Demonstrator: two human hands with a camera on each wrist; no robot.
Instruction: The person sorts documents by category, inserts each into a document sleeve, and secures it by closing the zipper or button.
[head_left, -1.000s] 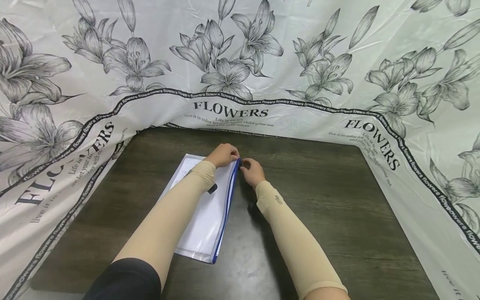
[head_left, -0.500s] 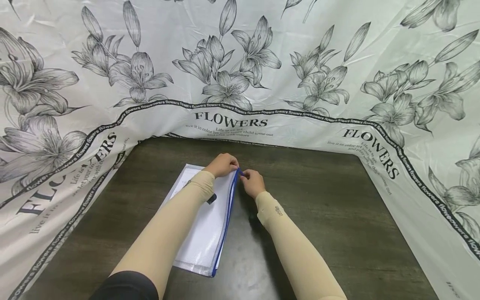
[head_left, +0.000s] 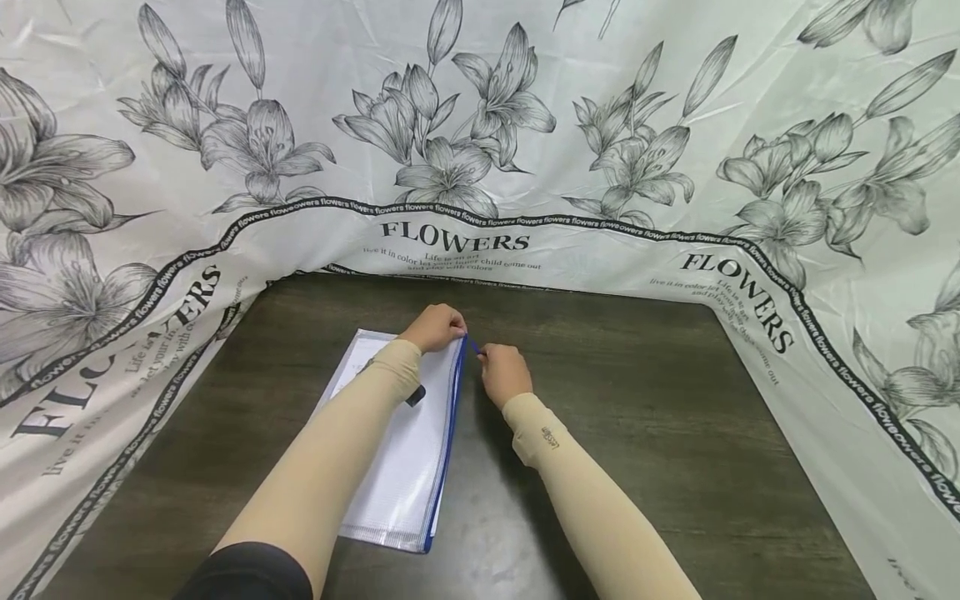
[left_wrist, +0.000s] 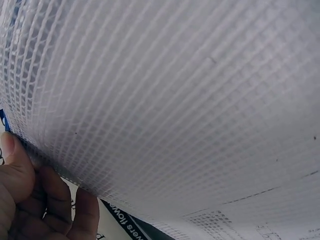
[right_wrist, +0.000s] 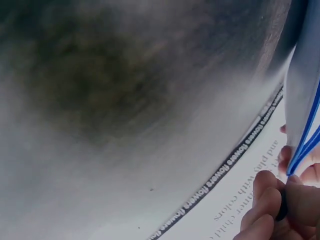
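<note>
A clear mesh zip pouch (head_left: pixel 405 475) with white paper inside lies on the table, its blue zipper edge (head_left: pixel 450 417) running along the right side. At the pouch's far right corner, my left hand (head_left: pixel 435 328) pinches the edge between thumb and fingers. In the left wrist view the white mesh (left_wrist: pixel 165 110) fills most of the picture. Just right of that corner, my right hand (head_left: pixel 506 375) grips a small dark zipper pull (right_wrist: pixel 283 205) at the blue end of the zipper. The zipper's two blue strips (right_wrist: pixel 312 112) spread apart above the right fingers.
The dark wooden table (head_left: pixel 637 417) extends to the right of the pouch. A white curtain (head_left: pixel 480 142) with flower prints surrounds the table at the back and both sides. A small black object (head_left: pixel 416 395) shows beside the left wrist, over the pouch.
The right hand has drawn slightly away from the left hand and turned, and a short blue strip now shows between them. The left hand keeps its hold on the corner.
</note>
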